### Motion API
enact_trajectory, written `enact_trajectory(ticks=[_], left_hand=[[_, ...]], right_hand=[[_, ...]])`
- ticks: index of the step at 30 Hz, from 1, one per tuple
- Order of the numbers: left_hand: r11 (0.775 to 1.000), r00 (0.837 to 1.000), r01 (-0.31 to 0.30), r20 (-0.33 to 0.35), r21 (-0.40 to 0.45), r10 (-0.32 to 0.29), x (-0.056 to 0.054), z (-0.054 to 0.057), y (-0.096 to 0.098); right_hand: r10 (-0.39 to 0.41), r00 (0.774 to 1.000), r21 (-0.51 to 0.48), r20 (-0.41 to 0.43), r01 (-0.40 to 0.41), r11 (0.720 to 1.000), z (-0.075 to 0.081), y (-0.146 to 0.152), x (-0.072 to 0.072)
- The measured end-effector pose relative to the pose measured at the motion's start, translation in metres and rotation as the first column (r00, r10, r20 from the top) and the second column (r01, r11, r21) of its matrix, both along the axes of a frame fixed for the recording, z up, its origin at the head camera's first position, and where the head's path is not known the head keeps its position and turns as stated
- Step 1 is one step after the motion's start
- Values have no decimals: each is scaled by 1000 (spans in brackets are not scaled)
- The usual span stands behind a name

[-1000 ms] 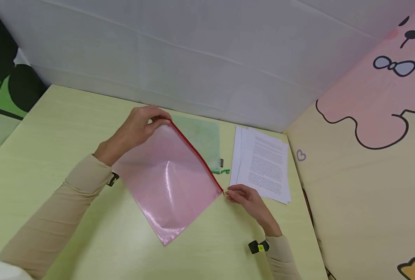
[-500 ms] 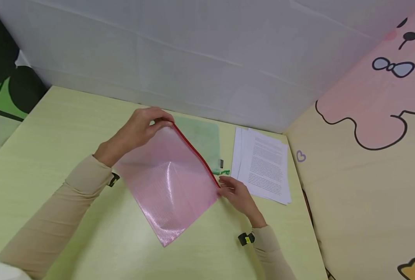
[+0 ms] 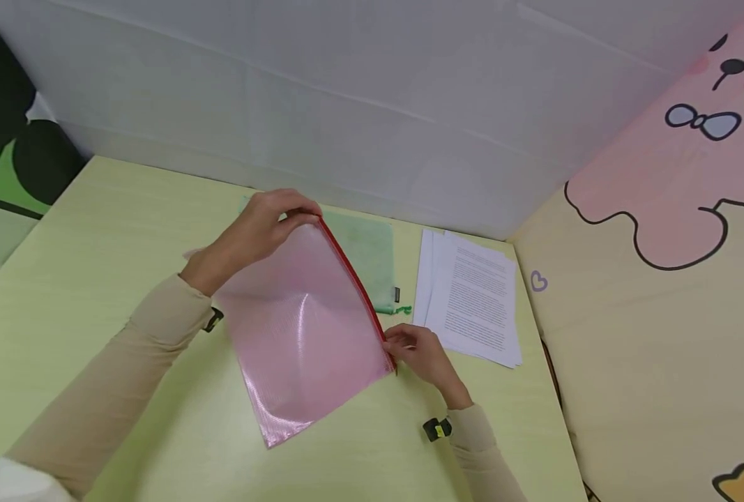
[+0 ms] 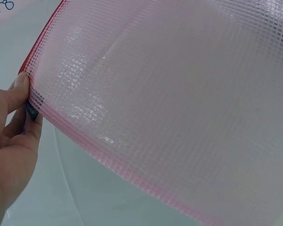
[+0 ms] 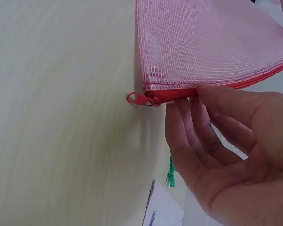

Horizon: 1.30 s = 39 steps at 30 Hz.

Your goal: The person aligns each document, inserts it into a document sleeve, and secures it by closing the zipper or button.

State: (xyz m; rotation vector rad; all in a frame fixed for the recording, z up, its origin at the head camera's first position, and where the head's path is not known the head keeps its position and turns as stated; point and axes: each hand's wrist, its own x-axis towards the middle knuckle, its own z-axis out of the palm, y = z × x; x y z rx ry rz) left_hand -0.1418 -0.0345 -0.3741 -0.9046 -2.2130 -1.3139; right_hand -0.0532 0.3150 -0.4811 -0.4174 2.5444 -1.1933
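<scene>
A pink translucent mesh zipper pouch [image 3: 302, 328] is held up at a tilt over the table, its red zipper edge [image 3: 354, 275] facing right. My left hand [image 3: 265, 226] pinches the upper corner at one end of the zipper; in the left wrist view thumb and fingers close on that corner, where a small dark tab [image 4: 32, 111] shows. Near the lower end my right hand [image 3: 423, 354] pinches the zipper edge between thumb and fingers. Beyond those fingertips, in the right wrist view, the red zipper pull [image 5: 142, 99] sticks out at the corner.
Behind the pink pouch lies a green pouch [image 3: 372, 258] with a green cord [image 3: 403, 309], partly covered. Printed sheets [image 3: 481, 300] are stacked to its right. A grey wall [image 3: 346, 104] borders the table's back, a cartoon-printed panel [image 3: 648, 335] its right side.
My right hand has come left from beside the corner onto the zipper edge and now pinches it. The left hand has shifted slightly right, and the pouch has swung so its bottom corner lies further left.
</scene>
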Motion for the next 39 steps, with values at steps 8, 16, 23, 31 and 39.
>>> enact_trajectory(ticks=[8,16,23,31,39], left_hand=[[999,999,1,42,-33,0,-10,-4,16],[988,998,36,49,-153,-29,-24,-10,31],[975,994,67,103,-210,-46,-34,-19,39],[963,993,67,113,-262,-38,-34,-29,55],[952,988,41,153,-304,7,-31,-37,69]], right_hand=[[30,999,-8,45,-29,1000,1,2,15],[11,995,-11,95,-10,1000,-3,-3,24],[10,990,-38,143,-5,999,-8,-10,30],[16,980,-47,199,-7,999,-11,-11,34],[54,978,-27,200,-50,998,-9,-11,36]])
